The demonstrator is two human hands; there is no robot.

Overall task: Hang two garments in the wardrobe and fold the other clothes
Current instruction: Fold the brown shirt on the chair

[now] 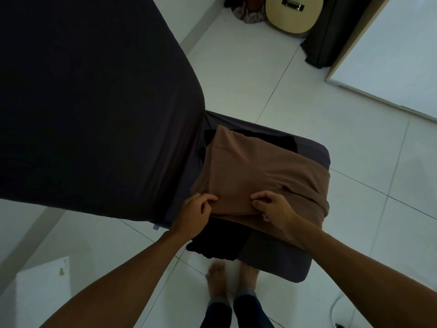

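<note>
A brown garment lies spread over a low dark grey mattress, its right end drooping over the edge. My left hand pinches the garment's near left edge with curled fingers. My right hand grips the near edge a little to the right, thumb and fingers curled into the fabric. A black garment lies under the brown one, hanging off the near side of the mattress. Another black piece shows beyond the brown garment.
A tall bed with a dark sheet fills the left side. A guitar leans in the far corner beside a dark curtain. A white wardrobe door stands at right. My bare feet are on white floor tiles.
</note>
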